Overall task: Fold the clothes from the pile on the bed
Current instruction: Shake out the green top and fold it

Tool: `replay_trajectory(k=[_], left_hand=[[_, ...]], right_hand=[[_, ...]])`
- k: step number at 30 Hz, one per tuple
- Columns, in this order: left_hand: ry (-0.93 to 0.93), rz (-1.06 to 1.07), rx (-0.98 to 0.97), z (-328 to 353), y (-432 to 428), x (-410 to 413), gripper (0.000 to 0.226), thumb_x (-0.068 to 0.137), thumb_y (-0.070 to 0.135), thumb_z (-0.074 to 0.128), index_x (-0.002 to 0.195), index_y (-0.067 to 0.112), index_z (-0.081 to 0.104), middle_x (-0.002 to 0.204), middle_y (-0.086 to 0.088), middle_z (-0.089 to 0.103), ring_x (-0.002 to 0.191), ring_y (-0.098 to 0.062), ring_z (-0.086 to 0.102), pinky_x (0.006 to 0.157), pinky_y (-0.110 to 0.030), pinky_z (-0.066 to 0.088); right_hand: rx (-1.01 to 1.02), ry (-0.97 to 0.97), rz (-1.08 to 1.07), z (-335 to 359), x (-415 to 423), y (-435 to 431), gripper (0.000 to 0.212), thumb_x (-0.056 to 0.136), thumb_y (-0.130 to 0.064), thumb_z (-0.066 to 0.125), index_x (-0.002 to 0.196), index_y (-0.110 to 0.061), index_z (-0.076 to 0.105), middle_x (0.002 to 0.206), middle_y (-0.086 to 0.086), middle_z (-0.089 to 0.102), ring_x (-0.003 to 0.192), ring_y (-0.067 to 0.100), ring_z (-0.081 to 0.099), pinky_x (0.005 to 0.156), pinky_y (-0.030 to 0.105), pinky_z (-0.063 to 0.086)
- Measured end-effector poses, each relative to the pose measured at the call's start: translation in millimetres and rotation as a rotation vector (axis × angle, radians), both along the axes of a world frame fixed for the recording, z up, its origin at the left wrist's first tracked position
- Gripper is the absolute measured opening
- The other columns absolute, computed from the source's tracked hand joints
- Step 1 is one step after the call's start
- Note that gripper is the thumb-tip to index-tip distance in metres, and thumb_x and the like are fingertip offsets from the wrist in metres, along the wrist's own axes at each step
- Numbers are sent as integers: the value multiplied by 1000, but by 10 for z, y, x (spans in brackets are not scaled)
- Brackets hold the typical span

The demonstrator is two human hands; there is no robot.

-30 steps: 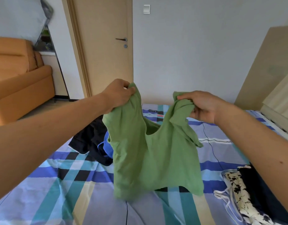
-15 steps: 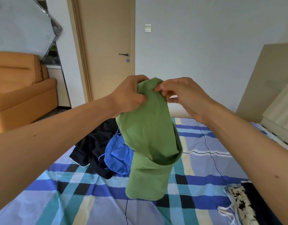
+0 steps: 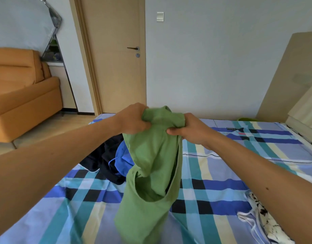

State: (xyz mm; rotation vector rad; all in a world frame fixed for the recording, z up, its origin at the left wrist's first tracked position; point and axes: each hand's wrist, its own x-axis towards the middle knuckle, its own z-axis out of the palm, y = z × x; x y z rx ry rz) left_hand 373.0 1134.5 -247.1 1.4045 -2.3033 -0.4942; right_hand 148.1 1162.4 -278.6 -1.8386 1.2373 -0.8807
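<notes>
Green top (image 3: 151,166) hangs straight down from both grips, long axis vertical, hem touching bed (image 3: 222,173). Left hand (image 3: 134,120) and right hand (image 3: 188,131) fisted on bunched upper edge, level, close together.

No words, numbers or brand marks are showing clearly enough to read. Two small tags on the bed sheet (image 3: 239,155), one dark (image 3: 230,128) and one red (image 3: 241,133), are appearing only as blurs, too small to make out.
</notes>
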Motion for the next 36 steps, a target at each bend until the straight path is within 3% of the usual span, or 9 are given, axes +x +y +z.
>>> replay_trajectory(k=[3,8,14,17,20,22,27,33,36], left_hand=[[-129,64,-64,-118,-129,-53,7,84,11,58,82,9,65,83,-10,68,86,-31,65,68,-33,49],[-3,72,-332,248,-300,-280,15,80,-1,50,76,12,56,76,-10,60,77,-31,56,66,-31,39],[61,-140,-454,495,-61,-297,32,83,-3,53,65,22,42,60,7,45,57,-5,41,52,-23,29],[26,-284,-343,150,254,-178,23,85,-2,58,73,15,48,63,9,48,58,-3,45,54,-15,31],[-38,-366,-120,-593,628,-22,14,88,5,64,80,15,57,68,4,57,64,-10,51,58,-18,35],[-94,-380,38,-1207,927,64,20,87,11,64,76,22,50,67,3,54,63,-16,48,58,-26,37],[-237,-434,394,-2339,1669,211,6,87,22,59,88,17,58,83,0,64,79,-17,59,72,-32,46],[-206,-457,569,-2475,1780,162,9,86,21,66,87,17,58,84,4,64,75,-9,54,72,-27,44],[-179,-401,506,-2369,1378,9,17,86,15,70,102,11,66,96,-1,69,86,-10,60,80,-27,48]], right_hand=[[-39,55,-50,-42,27,-104,19,89,-8,71,86,-26,72,78,-14,71,66,-7,64,59,8,44],[-241,7,-263,189,-112,-355,37,84,-7,72,58,-33,68,58,-21,62,60,-7,55,68,22,44],[-252,-88,-139,451,-299,-61,12,89,-2,68,84,-12,72,77,-9,70,74,4,63,74,23,52],[-117,-54,-25,114,-368,240,17,87,-1,71,104,-5,73,100,3,76,94,12,70,90,26,54],[41,92,137,-534,-330,659,27,83,-2,76,87,-28,73,81,-12,72,77,1,66,75,17,50],[180,221,216,-1061,-266,925,16,82,-10,78,79,-23,69,73,-12,63,69,1,56,70,23,48],[522,382,372,-2068,-36,1661,17,80,-27,79,94,-26,69,88,-9,67,76,0,57,81,23,50],[661,386,387,-2222,-95,1789,20,81,-25,78,79,-37,63,77,-19,62,77,6,61,74,21,46],[685,391,244,-2083,-192,1437,36,80,-34,81,111,-31,62,93,-23,57,89,3,59,77,9,43]])
